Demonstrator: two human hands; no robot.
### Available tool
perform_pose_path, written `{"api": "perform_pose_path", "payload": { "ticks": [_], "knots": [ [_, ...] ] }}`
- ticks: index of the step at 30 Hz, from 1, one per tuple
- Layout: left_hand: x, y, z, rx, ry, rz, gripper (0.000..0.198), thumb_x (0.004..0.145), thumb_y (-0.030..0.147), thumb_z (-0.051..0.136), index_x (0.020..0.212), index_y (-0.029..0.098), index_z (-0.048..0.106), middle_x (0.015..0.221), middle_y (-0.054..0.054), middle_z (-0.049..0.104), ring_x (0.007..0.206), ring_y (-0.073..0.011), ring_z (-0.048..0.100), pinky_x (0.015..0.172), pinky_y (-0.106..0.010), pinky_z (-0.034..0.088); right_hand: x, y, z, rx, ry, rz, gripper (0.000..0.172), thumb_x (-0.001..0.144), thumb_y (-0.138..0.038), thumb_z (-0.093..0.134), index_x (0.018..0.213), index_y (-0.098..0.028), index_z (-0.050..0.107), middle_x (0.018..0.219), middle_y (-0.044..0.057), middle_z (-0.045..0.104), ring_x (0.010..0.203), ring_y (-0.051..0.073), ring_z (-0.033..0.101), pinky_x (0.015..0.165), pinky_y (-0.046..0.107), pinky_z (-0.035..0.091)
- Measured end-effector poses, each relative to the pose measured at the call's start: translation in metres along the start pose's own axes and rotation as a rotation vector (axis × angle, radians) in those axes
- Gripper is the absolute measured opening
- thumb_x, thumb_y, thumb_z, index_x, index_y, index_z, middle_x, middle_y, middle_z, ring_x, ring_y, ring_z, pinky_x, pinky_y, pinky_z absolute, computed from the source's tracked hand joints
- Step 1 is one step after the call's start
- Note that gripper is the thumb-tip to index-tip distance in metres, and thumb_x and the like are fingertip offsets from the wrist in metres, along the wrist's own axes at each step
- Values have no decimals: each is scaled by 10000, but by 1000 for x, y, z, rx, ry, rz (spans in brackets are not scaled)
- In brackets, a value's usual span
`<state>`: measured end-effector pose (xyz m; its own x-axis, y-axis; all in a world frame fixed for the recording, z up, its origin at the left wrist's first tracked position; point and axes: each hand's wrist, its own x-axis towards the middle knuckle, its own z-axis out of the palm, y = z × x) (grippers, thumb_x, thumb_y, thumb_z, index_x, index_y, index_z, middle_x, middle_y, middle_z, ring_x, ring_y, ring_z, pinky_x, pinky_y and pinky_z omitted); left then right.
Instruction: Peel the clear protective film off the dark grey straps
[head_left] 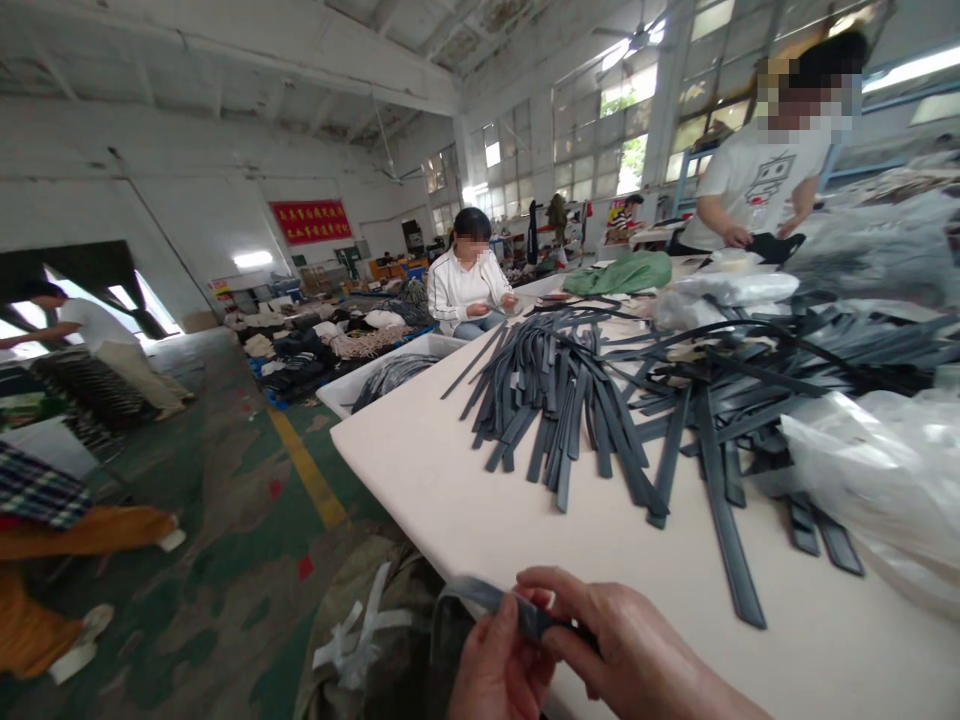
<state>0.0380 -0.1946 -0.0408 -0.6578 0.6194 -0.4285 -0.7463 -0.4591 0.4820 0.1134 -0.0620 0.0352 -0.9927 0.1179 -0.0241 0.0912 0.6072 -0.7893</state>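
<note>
Near the table's front edge, my left hand (501,660) pinches a dark grey strap (480,592) between thumb and fingers. My right hand (611,635) grips the same strap a little further right, its thumb and fingers closed over it. The strap's loose part bends over the table edge and hangs down at the left. Ahead of my hands, a heap of similar grey straps (551,370) is fanned out on the pale table (420,455). More straps (720,470) lie tangled to the right.
Clear plastic bags (862,470) lie at the right of the table, with green cloth (622,272) at the back. A white bin (341,392) of straps stands beyond the left edge. One co-worker (469,275) sits across; another (757,190) stands at the right. Olive fabric (360,600) lies below.
</note>
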Motion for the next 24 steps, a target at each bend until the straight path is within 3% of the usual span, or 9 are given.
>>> {"api": "perform_pose_path", "payload": {
  "ticks": [3,5,8,12,14,17,20,22,24],
  "knots": [
    [-1,9,2,-4,56,28,139,824,233,677,910,133,719,944,-103,754,821,-157,701,675,-215,557,-8,-7,-17,53,-5,-76,448,767,-123,601,1162,-332,635,1090,-35,709,1023,181,647,871,229,467],
    [0,20,3,-6,128,40,142,854,220,638,956,145,705,1007,-96,743,839,-136,693,678,-209,555,-12,-10,-29,51,-8,-110,467,741,-110,647,1142,-350,650,1136,-48,691,1028,174,636,847,209,466],
    [0,26,2,-18,140,9,148,862,225,628,960,142,701,1003,-99,743,871,-153,692,710,-242,565,-12,-7,-30,57,-48,-197,341,810,-99,606,1069,-309,678,1006,-44,717,902,132,658,775,178,467],
    [-1,11,-5,-20,17,-81,145,826,229,675,922,130,720,935,-100,754,821,-162,695,700,-249,556,-1,8,-8,-89,19,-382,220,945,-183,487,948,-236,701,837,7,693,761,124,635,712,202,462],
    [-3,2,-8,-7,-89,-104,171,815,270,690,925,142,724,939,-86,756,778,-149,689,677,-243,544,4,12,1,-214,113,-451,225,953,-227,482,925,-235,705,913,44,684,804,153,617,721,245,462],
    [-7,-1,-8,-23,-238,-129,190,830,293,671,952,154,717,1021,-79,743,844,-166,680,734,-285,543,7,11,3,-246,125,-567,205,959,-242,471,960,-237,676,1088,62,668,972,182,599,923,341,428],
    [-11,7,-5,-104,-315,-271,271,855,329,620,1025,131,692,1057,-101,730,900,-202,678,801,-346,550,2,3,-4,-95,32,-582,186,975,-227,449,1022,-237,629,1001,25,696,944,141,623,1041,345,357],
    [-10,20,-6,-149,-225,-278,367,875,365,580,1104,88,651,1082,-144,720,924,-222,685,803,-346,560,-7,-3,-16,-12,27,-500,196,983,-249,440,1013,-248,634,915,9,697,874,133,633,924,282,437],
    [-4,42,-12,-160,-26,-125,375,902,313,547,1159,45,596,1066,-182,720,939,-223,692,785,-319,573,-18,-5,-34,28,51,-399,206,981,-312,455,988,-272,657,891,13,693,854,151,636,791,250,476]
  ]
}}
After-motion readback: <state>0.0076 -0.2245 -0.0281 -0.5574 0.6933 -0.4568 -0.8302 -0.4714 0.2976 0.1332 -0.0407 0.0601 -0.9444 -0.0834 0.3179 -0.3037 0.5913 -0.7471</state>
